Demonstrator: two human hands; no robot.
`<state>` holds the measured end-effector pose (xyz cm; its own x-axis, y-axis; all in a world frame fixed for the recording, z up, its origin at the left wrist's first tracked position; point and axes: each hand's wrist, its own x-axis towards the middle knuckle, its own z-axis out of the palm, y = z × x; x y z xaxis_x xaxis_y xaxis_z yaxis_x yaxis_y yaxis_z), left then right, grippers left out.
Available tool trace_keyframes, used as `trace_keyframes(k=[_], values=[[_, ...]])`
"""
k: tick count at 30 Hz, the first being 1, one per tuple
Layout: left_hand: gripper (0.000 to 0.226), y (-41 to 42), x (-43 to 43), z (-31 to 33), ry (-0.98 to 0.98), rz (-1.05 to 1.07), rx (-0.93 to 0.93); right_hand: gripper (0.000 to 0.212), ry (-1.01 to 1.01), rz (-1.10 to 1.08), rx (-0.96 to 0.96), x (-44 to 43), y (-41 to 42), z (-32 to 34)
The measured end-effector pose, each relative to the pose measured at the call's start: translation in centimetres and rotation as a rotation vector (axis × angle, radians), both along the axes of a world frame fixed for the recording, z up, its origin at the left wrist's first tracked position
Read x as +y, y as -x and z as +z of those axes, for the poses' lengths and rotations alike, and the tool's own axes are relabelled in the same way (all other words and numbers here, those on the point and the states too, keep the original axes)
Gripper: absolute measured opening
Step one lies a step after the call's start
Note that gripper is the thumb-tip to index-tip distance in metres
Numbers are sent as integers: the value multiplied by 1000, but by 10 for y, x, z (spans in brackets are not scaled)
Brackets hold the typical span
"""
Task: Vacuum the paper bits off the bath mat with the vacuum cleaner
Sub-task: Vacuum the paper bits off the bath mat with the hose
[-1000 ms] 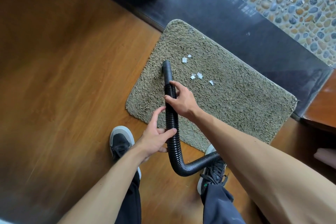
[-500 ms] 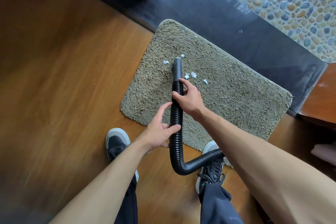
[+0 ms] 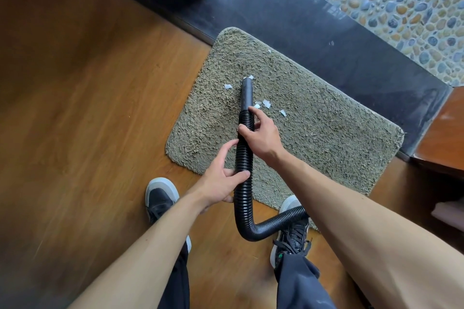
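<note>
Head view: the right hand (image 3: 262,137) wraps the black ribbed vacuum hose (image 3: 242,158). Below it the left hand (image 3: 221,179) clasps the hose, thumb across, other fingers mostly hidden. The nozzle (image 3: 247,93) rests on the bath mat's (image 3: 326,148) left half among white paper bits (image 3: 266,103), one half covered by its tip. The hose's far end vanishes behind the right forearm.

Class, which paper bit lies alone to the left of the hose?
The bit left of the nozzle; the others lie at its tip or rightward.
</note>
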<state>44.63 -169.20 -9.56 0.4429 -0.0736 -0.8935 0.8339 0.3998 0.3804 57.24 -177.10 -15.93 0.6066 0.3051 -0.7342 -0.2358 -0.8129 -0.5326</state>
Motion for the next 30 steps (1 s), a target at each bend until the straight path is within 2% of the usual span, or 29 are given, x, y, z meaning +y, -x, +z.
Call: trace_keyframes(k=[7,12,18,24,30], values=[[72,1,3,-1,-13,10,-5,62,-5,-30,2,5,2,3],[73,3,0,2,-9,-18,4,73,9,-33,26,0,6,-1],[72,20,-1,4,-1,28,11,61,11,41,61,2,14,7],[70,37,0,7,-20,106,36,61,-22,128,68,18,26,6],[71,36,6,3,-28,111,48,59,-23,127,33,24,28,3]])
